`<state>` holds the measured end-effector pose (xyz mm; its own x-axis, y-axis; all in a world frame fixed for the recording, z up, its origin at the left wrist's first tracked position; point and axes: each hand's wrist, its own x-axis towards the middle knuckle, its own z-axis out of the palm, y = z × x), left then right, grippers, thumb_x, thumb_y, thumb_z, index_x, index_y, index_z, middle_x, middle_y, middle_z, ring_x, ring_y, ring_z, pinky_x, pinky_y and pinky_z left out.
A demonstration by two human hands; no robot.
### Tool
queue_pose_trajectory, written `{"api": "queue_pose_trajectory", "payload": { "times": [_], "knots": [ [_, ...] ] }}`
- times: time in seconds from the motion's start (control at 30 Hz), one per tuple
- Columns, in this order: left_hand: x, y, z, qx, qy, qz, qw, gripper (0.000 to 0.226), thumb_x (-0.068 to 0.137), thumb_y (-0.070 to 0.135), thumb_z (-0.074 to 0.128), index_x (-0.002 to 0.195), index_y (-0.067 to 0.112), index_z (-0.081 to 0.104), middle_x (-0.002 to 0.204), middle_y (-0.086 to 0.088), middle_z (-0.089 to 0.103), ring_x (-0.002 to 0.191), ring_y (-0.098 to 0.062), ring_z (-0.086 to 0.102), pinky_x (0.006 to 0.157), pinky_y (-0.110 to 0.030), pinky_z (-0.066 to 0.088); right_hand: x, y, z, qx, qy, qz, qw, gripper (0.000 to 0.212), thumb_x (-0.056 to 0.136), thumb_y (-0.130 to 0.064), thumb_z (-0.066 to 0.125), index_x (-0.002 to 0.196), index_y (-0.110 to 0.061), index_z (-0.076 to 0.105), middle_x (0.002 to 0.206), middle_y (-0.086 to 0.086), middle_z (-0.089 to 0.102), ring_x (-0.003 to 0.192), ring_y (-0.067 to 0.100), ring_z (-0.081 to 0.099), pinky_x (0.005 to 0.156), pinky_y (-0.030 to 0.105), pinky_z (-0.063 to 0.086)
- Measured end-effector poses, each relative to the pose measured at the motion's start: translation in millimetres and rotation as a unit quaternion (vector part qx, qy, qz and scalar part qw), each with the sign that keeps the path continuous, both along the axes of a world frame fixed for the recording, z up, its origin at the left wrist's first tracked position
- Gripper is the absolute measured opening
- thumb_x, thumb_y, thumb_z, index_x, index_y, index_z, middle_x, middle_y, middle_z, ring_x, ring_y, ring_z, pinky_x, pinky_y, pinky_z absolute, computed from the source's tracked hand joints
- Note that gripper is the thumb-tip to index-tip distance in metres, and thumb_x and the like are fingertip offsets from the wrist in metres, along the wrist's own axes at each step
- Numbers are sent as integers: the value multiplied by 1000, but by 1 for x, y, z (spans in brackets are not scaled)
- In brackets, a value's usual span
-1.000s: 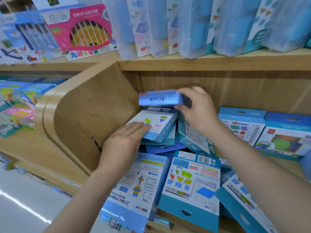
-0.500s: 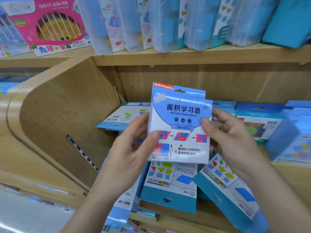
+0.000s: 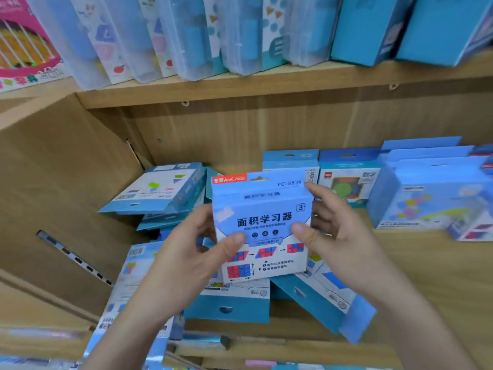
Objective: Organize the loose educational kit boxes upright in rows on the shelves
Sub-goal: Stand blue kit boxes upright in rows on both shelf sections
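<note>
Both hands, left hand [image 3: 186, 252] and right hand [image 3: 336, 236], grip kit box [image 3: 262, 225] upright above loose pile [image 3: 226, 303]. Risk: pile boxes overhang shelf [image 3: 426, 276] edge; nudge could spill them.

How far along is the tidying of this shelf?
Early days. A few boxes at the back right already stand upright. Left hand and right hand hold one blue box upright. A toppled pile below still needs standing.
</note>
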<state>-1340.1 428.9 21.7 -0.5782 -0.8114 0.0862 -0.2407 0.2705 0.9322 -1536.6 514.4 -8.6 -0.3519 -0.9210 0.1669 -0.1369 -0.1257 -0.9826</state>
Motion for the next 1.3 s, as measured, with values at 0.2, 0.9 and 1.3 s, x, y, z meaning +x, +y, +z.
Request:
{"api": "queue_pose_trajectory", "payload": {
  "times": [0.2,0.9,1.3],
  "knots": [
    [-26,0,8,-90,-9,15,996,30,78,21,72,98,34,54,94,26,69,92,6,64,69,-17,55,-14,20,0,-29,43,-39,998,56,87,-6,64,131,-36,48,114,-20,64,113,-2,55,79,22,54],
    [-161,91,-12,-16,62,-113,991,30,84,24,55,114,24,54,107,10,71,98,-11,68,77,-33,57,-127,144,-14,-31,65,-209,975,35,82,-20,69,112,-37,62,100,-16,69,95,5,64,72,23,55],
    [-315,170,-76,-140,-27,-77,987,34,91,13,60,111,40,52,117,11,62,107,1,57,93,-21,45,-252,223,-55,23,206,-249,946,73,85,-4,64,142,-38,32,132,-14,51,115,2,52,79,14,51]
  ]
}}
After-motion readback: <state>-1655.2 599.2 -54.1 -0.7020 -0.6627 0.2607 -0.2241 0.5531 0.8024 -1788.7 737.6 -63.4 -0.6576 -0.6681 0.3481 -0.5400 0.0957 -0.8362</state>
